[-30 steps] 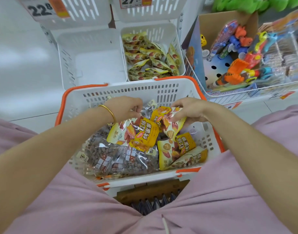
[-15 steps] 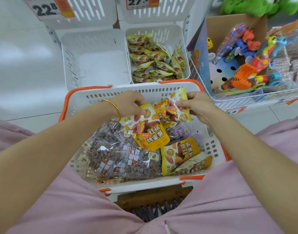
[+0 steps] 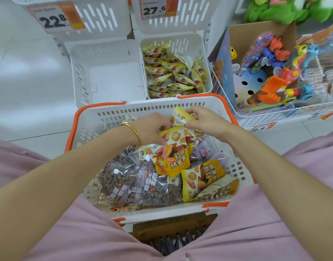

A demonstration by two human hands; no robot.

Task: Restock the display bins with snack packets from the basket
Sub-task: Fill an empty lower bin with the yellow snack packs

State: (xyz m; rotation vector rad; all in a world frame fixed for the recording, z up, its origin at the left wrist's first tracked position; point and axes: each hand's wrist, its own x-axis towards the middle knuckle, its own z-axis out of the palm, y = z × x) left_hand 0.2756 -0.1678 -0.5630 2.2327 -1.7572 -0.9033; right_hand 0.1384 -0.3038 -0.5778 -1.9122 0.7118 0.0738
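Over the basket (image 3: 143,107), the left hand (image 3: 152,129) gripped a yellow packet (image 3: 178,162). The right hand (image 3: 205,123) pinched a smaller packet (image 3: 179,118) — just above it

place: shop | evidence: price tags (image 3: 57,18) on display bins (image 3: 107,72); toy rack (image 3: 286,72); shopping basket (image 3: 143,110)

Both bare forearms reach in, the left from 8 o'clock and the right from 4 o'clock, meeting toward 12. The left hand (image 3: 152,129) curls knuckles-up (wrist bent slightly inward), gripping a yellow packet (image 3: 174,137). The right hand (image 3: 205,123) pinches a small packet (image 3: 180,117) between thumb and fingers.
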